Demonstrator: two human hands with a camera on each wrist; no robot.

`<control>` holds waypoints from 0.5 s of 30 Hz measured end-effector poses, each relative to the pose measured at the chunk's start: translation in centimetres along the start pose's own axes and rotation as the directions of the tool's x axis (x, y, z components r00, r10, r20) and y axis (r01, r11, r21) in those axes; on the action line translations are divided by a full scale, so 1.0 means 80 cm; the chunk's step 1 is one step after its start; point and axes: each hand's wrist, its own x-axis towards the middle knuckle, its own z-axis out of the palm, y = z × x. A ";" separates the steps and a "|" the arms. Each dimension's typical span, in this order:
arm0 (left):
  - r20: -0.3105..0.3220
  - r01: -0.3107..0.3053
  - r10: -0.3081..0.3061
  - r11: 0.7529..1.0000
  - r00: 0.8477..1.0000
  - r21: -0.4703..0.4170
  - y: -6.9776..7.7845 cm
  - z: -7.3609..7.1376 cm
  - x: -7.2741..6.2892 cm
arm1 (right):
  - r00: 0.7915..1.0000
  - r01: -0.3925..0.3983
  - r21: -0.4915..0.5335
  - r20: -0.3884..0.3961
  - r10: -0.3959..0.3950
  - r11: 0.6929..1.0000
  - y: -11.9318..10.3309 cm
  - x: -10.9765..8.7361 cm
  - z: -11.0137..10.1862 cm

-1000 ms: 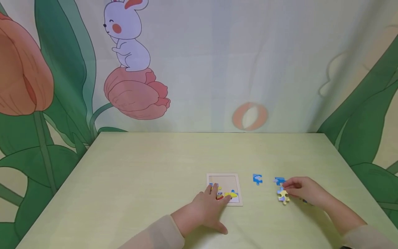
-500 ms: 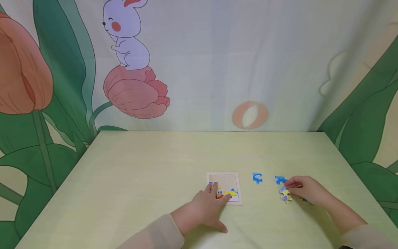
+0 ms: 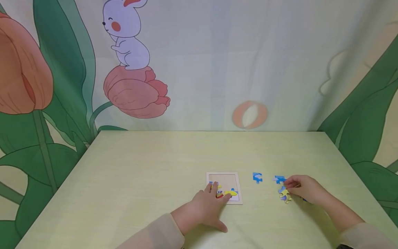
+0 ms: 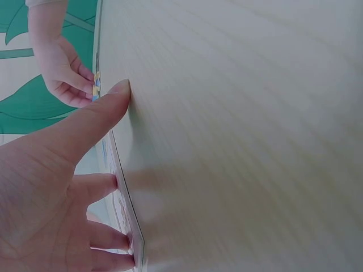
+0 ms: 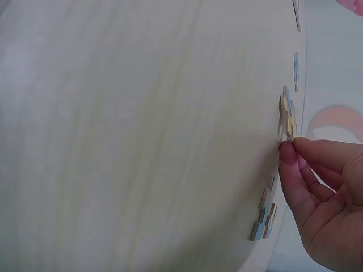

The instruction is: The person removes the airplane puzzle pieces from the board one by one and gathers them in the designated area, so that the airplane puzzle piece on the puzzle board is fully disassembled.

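My left hand (image 3: 206,207) rests with spread, fairly straight fingers on the shallow puzzle tray (image 3: 222,173). Under and beside those fingertips lie yellow, red and blue puzzle pieces (image 3: 230,193), partly covered. The thumb reaches out to the bare tabletop in the left wrist view. To the right, my right hand (image 3: 306,188) pinches a yellow and purple-blue puzzle piece (image 3: 284,195) between thumb and forefinger, at its edge. A blue puzzle piece (image 3: 279,179) lies just behind it. In the right wrist view the pinched piece (image 5: 290,124) appears nearly edge-on.
Another blue puzzle piece (image 3: 257,177) lies between the tray and the right hand. Several more pieces (image 5: 264,221) lie beside the right hand, mostly hidden by it in the head view. A patterned curtain (image 3: 199,69) hangs behind the pale table (image 3: 124,173).
The yellow and purple-blue puzzle piece has turned slightly and shifted a little right in my right hand's pinch. My left hand stays on the tray.
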 end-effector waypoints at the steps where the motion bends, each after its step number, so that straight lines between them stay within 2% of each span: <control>1: 0.000 0.000 0.000 1.000 1.000 -0.002 0.000 0.000 0.000 | 1.000 -0.004 0.000 -0.001 0.004 1.000 0.000 0.000 0.000; 15: -0.005 -0.007 0.007 1.000 1.000 0.004 -0.001 0.002 0.002 | 0.999 -0.037 -0.011 -0.005 0.037 0.999 -0.003 0.001 0.001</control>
